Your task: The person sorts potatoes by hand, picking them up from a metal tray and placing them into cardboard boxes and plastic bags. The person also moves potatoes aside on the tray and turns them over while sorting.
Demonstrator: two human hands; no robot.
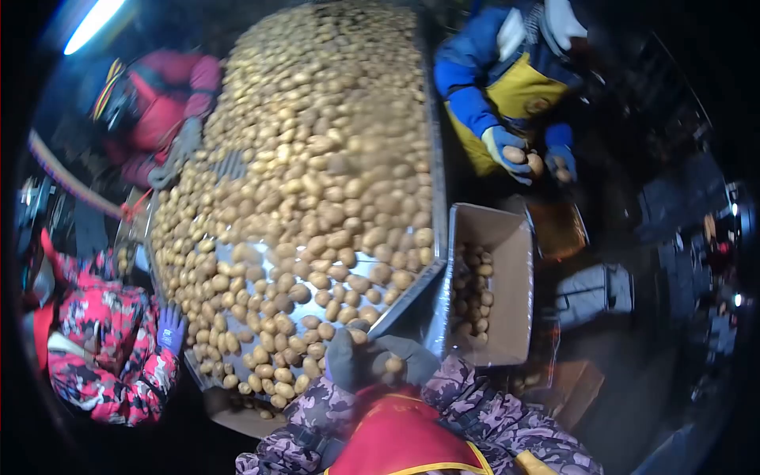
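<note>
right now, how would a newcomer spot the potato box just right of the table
Find the metal table heaped with potatoes. Beside its lower-right corner stands an open cardboard box. It shows more potatoes inside than the neighbouring boxes.

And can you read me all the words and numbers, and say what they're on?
None can be read.
Yellow overalls: small badge, too blurred to read.
Co-worker's purple glove: faint marks, too small to read.
Red apron: faint marks near the top, too blurred.

Bright tube light [93, 26] at upper left, dim floor [633, 352], dark cluttered background [697, 253]
</note>
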